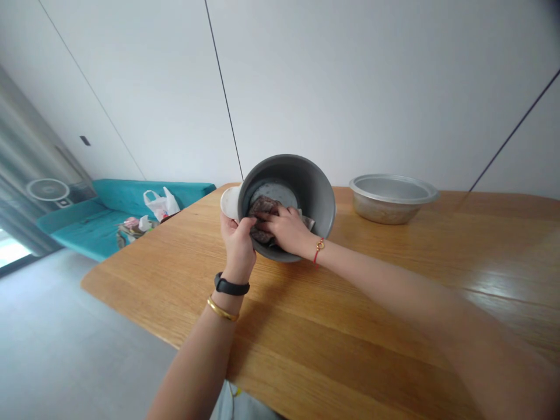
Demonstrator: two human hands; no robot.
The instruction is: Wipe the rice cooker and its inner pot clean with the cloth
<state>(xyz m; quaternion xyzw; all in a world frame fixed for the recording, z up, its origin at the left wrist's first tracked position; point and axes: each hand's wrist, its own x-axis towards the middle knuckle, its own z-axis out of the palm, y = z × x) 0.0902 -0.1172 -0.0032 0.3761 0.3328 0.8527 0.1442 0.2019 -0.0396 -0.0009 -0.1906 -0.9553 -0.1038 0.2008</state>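
A round grey pot (321,192) is tilted on its side above the wooden table, its mouth facing me. My left hand (238,242) grips it at the left rim, thumb over the edge, beside a white rounded part (230,202) on the pot's outside. Inside the pot, my right hand (286,227) presses a crumpled brown patterned cloth (263,207) against the lower left wall, its fingers bent over the cloth. Part of the cloth is hidden under that hand. The pot's bottom looks pale and blotchy.
The wooden table (394,326) stretches to the right. A silver metal basin (389,213) stands on it near the wall. At the left, a teal sofa (83,230) holds a white plastic bag (161,203) and loose items. A fan (48,189) stands by the curtain.
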